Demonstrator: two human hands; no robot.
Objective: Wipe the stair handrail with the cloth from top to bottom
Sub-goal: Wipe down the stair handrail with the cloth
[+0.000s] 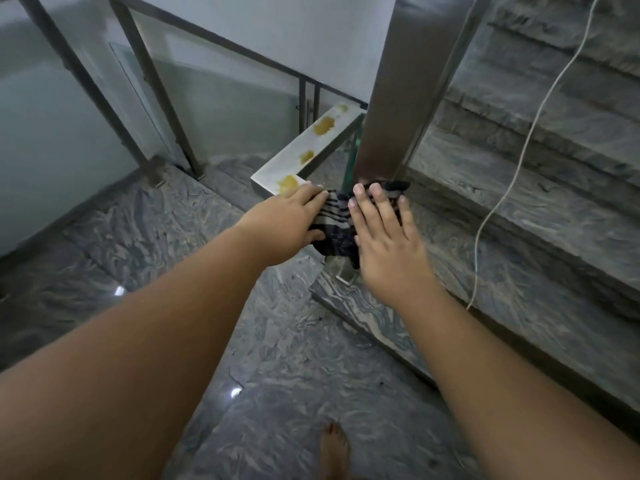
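Both hands meet at the foot of the handrail (398,98): our right hand (384,233) presses the cloth (337,216) with straight, spread fingers; our left hand (294,216) lies on it, grip unclear. We judge the wipe nearly finished, though yellow stains (323,125) mark the lower rail (273,166).
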